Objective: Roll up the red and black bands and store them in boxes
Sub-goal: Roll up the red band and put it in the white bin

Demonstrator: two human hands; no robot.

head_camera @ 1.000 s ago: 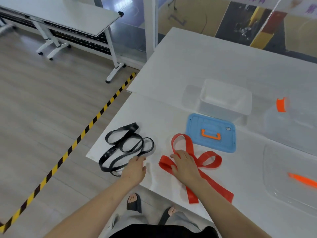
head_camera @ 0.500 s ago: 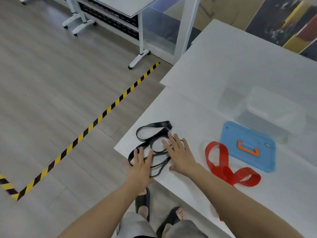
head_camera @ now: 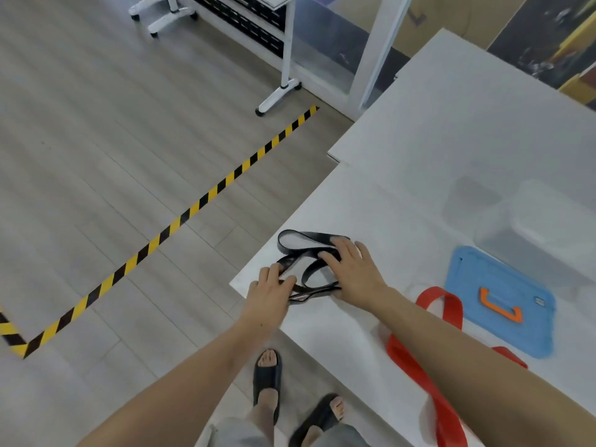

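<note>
The black band (head_camera: pixel 309 237) lies in loose loops at the near left corner of the white table (head_camera: pixel 451 130). My left hand (head_camera: pixel 269 290) pinches its near end at the table edge. My right hand (head_camera: pixel 353 272) rests flat with spread fingers on the band's right loops. The red band (head_camera: pixel 440 304) lies to the right, partly hidden under my right forearm and trailing off the front edge. A clear box (head_camera: pixel 545 233) stands at the right, and its blue lid (head_camera: pixel 503 301) with an orange handle lies flat in front of it.
Grey wood floor with a yellow and black tape line (head_camera: pixel 180 217) runs to the left of the table. Another table's white wheeled legs (head_camera: pixel 280 91) stand at the back. My feet in black sandals (head_camera: pixel 267 375) are below the table edge.
My right hand has left the red band and come over onto the black band. My left hand has closed on the band's near end. The view has swung left.
</note>
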